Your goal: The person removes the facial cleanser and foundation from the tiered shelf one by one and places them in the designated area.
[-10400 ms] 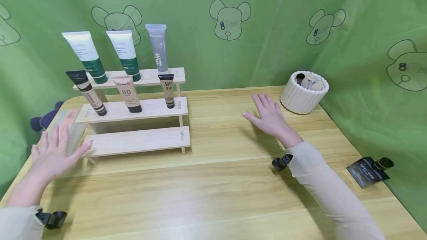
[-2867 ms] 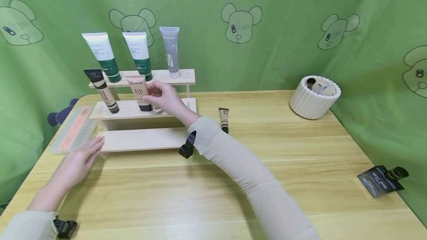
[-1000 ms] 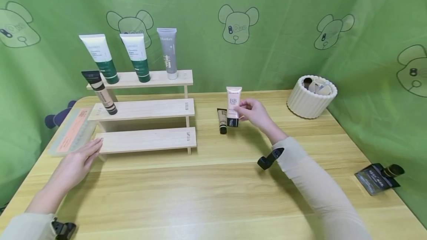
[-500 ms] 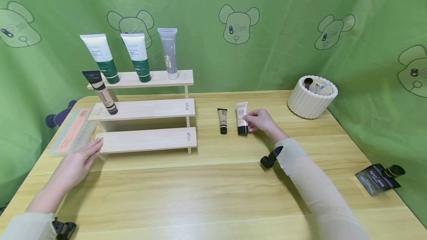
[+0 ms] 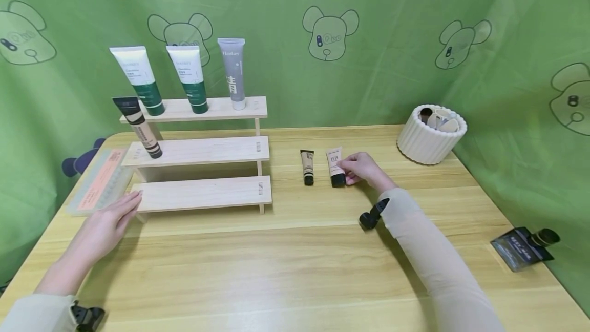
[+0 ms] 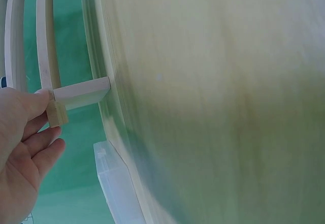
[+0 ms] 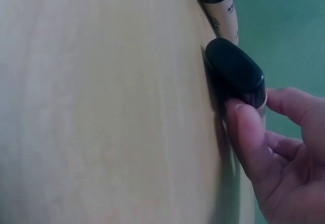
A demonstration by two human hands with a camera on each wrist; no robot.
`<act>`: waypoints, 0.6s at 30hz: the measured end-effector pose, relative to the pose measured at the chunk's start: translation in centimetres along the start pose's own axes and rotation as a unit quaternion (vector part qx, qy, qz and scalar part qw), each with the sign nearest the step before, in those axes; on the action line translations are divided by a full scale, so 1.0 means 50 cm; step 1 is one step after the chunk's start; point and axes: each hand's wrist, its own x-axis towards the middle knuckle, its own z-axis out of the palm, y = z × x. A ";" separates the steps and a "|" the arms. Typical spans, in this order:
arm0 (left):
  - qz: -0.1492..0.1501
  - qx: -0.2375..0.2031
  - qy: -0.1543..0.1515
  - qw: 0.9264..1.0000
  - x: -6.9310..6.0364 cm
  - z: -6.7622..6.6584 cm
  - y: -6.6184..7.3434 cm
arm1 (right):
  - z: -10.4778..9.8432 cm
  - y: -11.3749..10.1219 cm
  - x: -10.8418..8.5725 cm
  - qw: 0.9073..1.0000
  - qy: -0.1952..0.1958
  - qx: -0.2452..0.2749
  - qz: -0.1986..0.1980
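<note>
On the table right of the shelf, my right hand (image 5: 367, 170) pinches the pink BB tube (image 5: 335, 162) between thumb and fingers; its black cap (image 7: 236, 69) shows in the right wrist view. Left of it lies a small beige tube (image 5: 308, 165), apart from it. My left hand (image 5: 102, 229) grips the front left corner of the wooden shelf's lowest tier (image 5: 203, 193); the left wrist view shows thumb and fingers (image 6: 43, 141) around the board's end. A black-topped beige tube (image 5: 144, 132) leans on the middle tier (image 5: 212, 150).
The top tier holds two white-green tubes (image 5: 186, 78) and a grey tube (image 5: 232, 73). A flat translucent case (image 5: 99, 181) lies left of the shelf. A ribbed white holder (image 5: 426, 140) stands at the back right, a dark bottle (image 5: 516, 250) near the right edge. A green curtain surrounds the table.
The pink tube has gone from the middle tier to the table in my right hand, and now lies lower and slightly tilted beside the small tube. My left hand has stayed at the shelf corner.
</note>
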 end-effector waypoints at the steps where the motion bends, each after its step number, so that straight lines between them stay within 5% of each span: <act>1: 0.001 0.000 0.000 1.000 0.000 0.000 0.000 | -0.001 0.001 0.000 1.000 0.000 -0.001 0.001; 18: 0.000 -0.001 -0.002 1.000 0.000 -0.001 0.000 | -0.022 0.005 -0.017 1.000 0.003 -0.008 -0.002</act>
